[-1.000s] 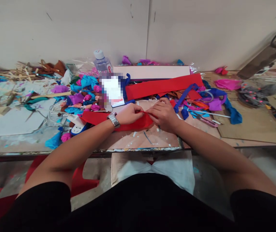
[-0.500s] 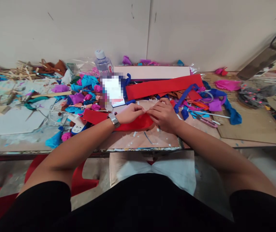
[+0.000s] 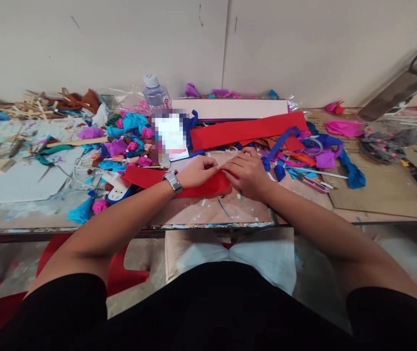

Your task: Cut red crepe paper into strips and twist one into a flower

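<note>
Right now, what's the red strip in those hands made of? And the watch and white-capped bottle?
Red strip: cloth or crepe paper, maybe; it's matte and curves softly. Watch: probably metal; its band gleams silver. Bottle: likely smooth plastic, since it's see-through.

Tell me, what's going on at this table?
A person's left hand and right hand meet at the fingertips over a long red strip of thin, soft material, pinching its edge. The strip runs leftward under the left wrist, along the cluttered table. Beyond the hands lies another flat red strip; farther back, to the left, stands a clear plastic bottle with a white cap.
</note>
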Tool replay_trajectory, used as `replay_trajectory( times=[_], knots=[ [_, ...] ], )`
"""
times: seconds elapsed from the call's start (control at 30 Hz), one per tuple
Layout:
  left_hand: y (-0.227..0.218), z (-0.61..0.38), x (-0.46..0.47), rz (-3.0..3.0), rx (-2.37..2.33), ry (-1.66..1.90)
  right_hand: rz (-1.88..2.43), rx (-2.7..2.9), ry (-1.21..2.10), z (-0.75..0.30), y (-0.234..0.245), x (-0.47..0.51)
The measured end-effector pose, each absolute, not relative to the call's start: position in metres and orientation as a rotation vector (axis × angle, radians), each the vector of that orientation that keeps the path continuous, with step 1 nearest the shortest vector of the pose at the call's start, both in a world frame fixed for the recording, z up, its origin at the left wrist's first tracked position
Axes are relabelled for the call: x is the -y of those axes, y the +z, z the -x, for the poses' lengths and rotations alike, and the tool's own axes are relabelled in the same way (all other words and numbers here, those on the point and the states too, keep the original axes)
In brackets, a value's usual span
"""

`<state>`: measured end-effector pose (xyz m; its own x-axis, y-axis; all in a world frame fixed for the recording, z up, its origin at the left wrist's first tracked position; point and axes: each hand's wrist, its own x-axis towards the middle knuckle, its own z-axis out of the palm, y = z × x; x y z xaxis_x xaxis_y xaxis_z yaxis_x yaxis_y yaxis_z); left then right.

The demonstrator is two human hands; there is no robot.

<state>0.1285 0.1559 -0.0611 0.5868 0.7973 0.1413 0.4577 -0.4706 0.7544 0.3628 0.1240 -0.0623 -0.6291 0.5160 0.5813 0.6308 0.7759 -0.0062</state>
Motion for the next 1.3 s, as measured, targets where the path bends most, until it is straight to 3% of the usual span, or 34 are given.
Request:
replay_trajectory(
  times=[0.43, 0.97, 1.3],
  knots=[
    [-0.050, -0.130, -0.141, -2.590, -1.138, 0.633, 0.846, 2.421, -0.192, -0.360, -0.064, -0.127],
    [-0.053, -0.131, -0.143, -2.435, -1.068, 0.645, 0.847, 2.439, -0.100, -0.359, -0.063, -0.125],
    [-0.056, -0.130, -0.143, -2.734, -0.966, 0.738, 0.911, 2.379, 0.001, -0.360, -0.061, -0.126]
  ],
)
